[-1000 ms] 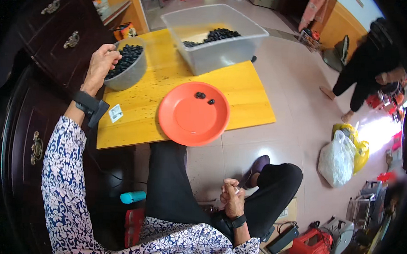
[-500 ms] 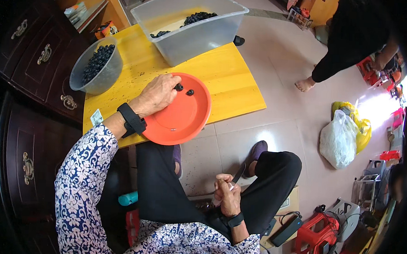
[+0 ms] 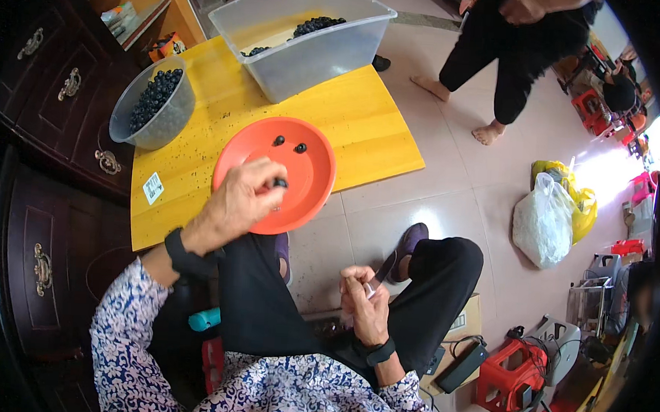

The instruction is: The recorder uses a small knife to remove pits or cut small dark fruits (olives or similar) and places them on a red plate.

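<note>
My left hand [image 3: 234, 203] is closed, with a small black round fruit [image 3: 280, 182] pinched between thumb and fingertips. It hovers over the near left part of an orange-red plastic basin [image 3: 313, 177]. Two more such fruits, one on the left [image 3: 279, 140] and one on the right [image 3: 301, 148], lie apart toward the basin's far side. Low above my lap, my right hand [image 3: 366, 308] wraps round the pale handle of a knife [image 3: 386, 269]; its dark blade points up and to the right.
The basin rests at the near edge of a yellow board table [image 3: 371, 126]. Beyond it stand a round tub [image 3: 171, 127] and a large clear bin [image 3: 300, 70], both holding dark fruits. A barefoot person [image 3: 513, 59] is at the far right. Plastic bags [image 3: 542, 221] sit on the floor.
My left hand has drawn back from the basin's far side toward me, now with a fruit lifted in its fingers. The other person has moved left. My right hand holds nearly still.
</note>
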Action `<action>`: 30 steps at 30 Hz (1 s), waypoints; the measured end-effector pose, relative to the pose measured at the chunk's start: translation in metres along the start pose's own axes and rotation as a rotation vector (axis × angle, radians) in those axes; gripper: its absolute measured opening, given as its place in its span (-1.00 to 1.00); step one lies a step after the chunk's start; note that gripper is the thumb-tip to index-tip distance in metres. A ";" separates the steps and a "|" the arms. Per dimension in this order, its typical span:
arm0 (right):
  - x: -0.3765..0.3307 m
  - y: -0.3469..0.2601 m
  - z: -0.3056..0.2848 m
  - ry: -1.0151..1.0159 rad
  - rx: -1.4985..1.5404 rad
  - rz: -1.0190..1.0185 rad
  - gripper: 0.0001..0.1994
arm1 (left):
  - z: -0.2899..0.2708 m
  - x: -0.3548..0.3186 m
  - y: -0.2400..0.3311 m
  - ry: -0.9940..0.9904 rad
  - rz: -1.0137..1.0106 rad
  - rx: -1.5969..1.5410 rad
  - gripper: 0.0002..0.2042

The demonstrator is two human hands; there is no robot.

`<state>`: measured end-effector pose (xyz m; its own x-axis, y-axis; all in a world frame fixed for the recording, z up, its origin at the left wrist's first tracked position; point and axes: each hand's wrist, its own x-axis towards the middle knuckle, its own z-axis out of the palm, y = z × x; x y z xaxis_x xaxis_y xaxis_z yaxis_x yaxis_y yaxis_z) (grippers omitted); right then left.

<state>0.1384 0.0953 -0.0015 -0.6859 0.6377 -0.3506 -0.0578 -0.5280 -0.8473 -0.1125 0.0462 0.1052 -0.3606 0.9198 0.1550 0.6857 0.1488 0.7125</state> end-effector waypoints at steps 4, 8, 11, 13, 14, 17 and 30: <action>0.011 -0.028 0.032 0.017 -0.001 -0.092 -0.88 | 0.031 -0.040 0.030 -0.055 -0.003 -0.032 -0.87; 0.027 -0.026 0.039 -0.067 0.061 -0.021 -0.82 | 0.066 -0.061 0.036 -0.008 0.134 -0.009 -0.83; 0.028 -0.017 0.033 -0.096 0.143 0.033 -0.81 | 0.076 -0.066 0.036 -0.018 0.111 0.012 -0.81; 0.027 -0.010 0.030 -0.129 0.325 0.049 -0.82 | 0.078 -0.068 0.036 0.025 0.043 -0.122 -0.78; 0.026 -0.009 0.030 -0.125 0.326 0.051 -0.82 | 0.079 -0.069 0.035 0.021 0.043 -0.124 -0.78; 0.024 -0.007 0.029 -0.117 0.401 0.093 -0.83 | 0.080 -0.070 0.035 0.009 0.065 -0.127 -0.76; 0.018 -0.001 0.018 -0.001 0.063 -0.080 -0.79 | 0.088 -0.069 0.035 0.035 -0.037 -0.294 -0.82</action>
<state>0.1131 0.0972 0.0007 -0.6777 0.6789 -0.2825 -0.1583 -0.5099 -0.8456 -0.0076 0.0197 0.0592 -0.4070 0.9018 0.1452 0.4608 0.0654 0.8851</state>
